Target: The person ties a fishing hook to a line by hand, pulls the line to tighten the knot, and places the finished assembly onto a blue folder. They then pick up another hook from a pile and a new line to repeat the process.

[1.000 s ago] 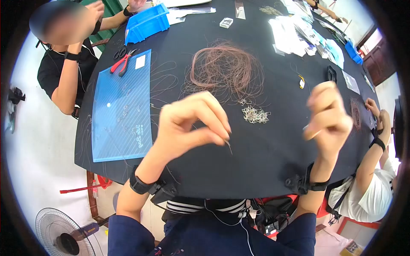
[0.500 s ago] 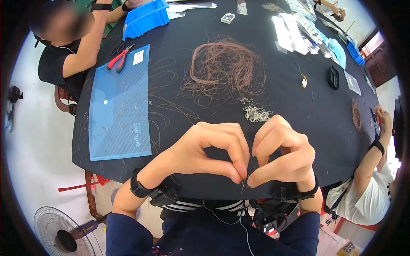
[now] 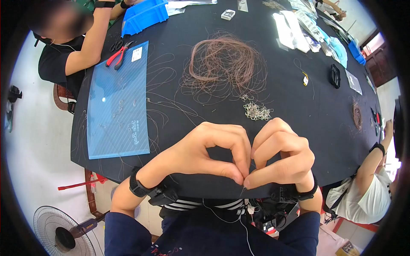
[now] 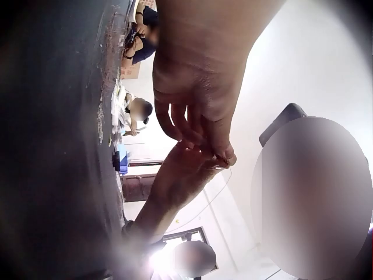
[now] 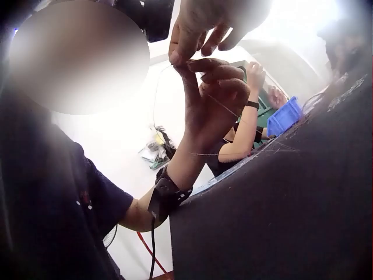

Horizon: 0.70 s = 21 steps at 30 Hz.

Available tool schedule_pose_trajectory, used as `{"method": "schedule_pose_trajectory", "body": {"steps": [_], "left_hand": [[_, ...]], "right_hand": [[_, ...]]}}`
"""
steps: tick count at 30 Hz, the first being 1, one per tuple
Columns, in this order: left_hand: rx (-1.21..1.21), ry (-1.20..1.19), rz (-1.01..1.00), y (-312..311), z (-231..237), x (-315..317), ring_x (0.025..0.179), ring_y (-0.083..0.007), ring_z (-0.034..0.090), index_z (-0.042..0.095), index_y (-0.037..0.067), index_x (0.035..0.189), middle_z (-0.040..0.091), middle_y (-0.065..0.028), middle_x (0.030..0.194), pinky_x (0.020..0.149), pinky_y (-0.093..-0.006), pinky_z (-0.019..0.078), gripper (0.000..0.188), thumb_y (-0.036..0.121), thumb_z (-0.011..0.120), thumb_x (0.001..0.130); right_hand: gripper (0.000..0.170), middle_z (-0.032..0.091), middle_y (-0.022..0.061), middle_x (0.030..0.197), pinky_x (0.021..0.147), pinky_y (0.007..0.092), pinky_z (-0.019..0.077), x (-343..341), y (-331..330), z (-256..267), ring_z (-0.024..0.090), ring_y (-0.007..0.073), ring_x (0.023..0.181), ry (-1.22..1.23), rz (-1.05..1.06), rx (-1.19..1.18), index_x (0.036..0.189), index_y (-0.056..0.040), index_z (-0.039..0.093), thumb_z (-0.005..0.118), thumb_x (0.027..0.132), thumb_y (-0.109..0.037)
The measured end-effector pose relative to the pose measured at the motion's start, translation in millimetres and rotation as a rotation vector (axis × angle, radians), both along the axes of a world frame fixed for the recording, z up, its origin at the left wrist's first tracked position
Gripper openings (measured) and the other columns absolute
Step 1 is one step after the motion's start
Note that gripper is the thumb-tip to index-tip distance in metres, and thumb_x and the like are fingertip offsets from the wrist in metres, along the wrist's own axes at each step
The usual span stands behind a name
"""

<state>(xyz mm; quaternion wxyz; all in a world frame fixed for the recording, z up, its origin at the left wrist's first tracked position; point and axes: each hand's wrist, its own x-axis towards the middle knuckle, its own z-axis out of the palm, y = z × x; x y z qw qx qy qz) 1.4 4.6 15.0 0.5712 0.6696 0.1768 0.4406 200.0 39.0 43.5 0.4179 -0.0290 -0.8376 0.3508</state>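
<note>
Nearer the wearer than the hook pile (image 3: 257, 112), a thin strand (image 3: 243, 190) sits in the narrow fingertip pinch of the left hand (image 3: 190, 154) and right hand (image 3: 294, 157), seemingly mid-work; any finished join, I cannot tell. Beyond the pile, a brown tangle (image 3: 252, 70) looks unworked; left of it, strands on the blue sheet (image 3: 101, 138) may be done.

Looks down and forward from the head, wide over the table (image 3: 299, 106). From either wrist, looks across at close range, strongly tilted. Shows left hand (image 3: 213, 149) and right hand (image 3: 284, 158) in all three views.
</note>
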Motion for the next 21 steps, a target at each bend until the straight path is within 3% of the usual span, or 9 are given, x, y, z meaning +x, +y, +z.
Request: {"method": "schedule_pose_trajectory", "body": {"steps": [13, 16, 21], "left_hand": [[0.020, 0.027, 0.054, -1, -4, 1, 0.075, -0.0126, 0.059, 0.067, 0.005, 0.083, 0.063, -0.0028, 0.086, 0.064, -0.0256, 0.0476, 0.014, 0.012, 0.077, 0.076], [0.012, 0.018, 0.051, -1, -6, 2, 0.074, -0.0126, 0.059, 0.066, 0.005, 0.085, 0.063, -0.0032, 0.088, 0.064, -0.0253, 0.0480, 0.017, 0.013, 0.077, 0.076], [-0.036, 0.035, 0.084, -3, -3, 3, 0.074, -0.0122, 0.059, 0.065, 0.004, 0.086, 0.063, -0.0038, 0.090, 0.065, -0.0246, 0.0482, 0.019, 0.014, 0.078, 0.076]], "right_hand": [[0.025, 0.058, -0.0021, 0.081, 0.065, 0.0285, 0.0419, 2, 5, -6, 0.055, 0.0165, 0.077, -0.045, -0.031, 0.054, 0.082, -0.0115, 0.069, 0.078, 0.060, -0.015], [0.033, 0.061, 0.0001, 0.082, 0.067, 0.0296, 0.0413, -1, 2, -8, 0.057, 0.0184, 0.079, 0.032, -0.048, -0.157, 0.088, -0.0097, 0.064, 0.082, 0.062, -0.016], [0.040, 0.061, 0.0036, 0.086, 0.068, 0.0302, 0.0412, 1, 6, -10, 0.057, 0.0201, 0.081, 0.023, -0.084, -0.162, 0.089, -0.0093, 0.060, 0.086, 0.061, -0.018]]}}
